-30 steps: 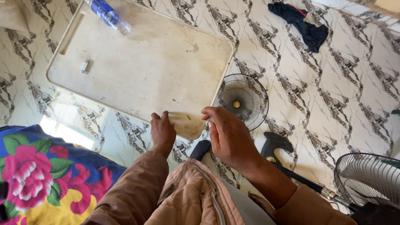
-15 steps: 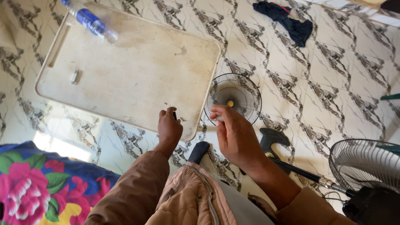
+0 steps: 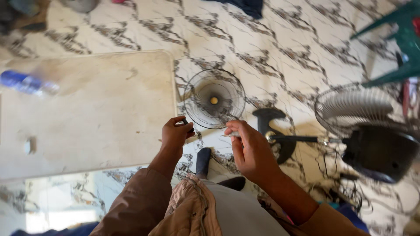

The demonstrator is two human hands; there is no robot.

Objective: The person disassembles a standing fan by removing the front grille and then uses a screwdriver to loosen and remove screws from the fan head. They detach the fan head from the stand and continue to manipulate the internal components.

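Pinching small dark part, left hand [image 3: 176, 133] at board [image 3: 87, 118] edge; right hand [image 3: 251, 150] fingers grip thin metal piece [image 3: 230, 134].

floor [image 3: 306, 48] white, dark-veined | board [image 3: 96, 113] cream | bottle [image 3: 26, 83] blue

A small dark thing [image 3: 187, 126] is hiding inside the left hand [image 3: 175, 135], too covered to identify. Motion is blurring the blue bottle [image 3: 26, 83] on the table [image 3: 100, 118]. The frame edge is cutting off the green chair [image 3: 400, 39].
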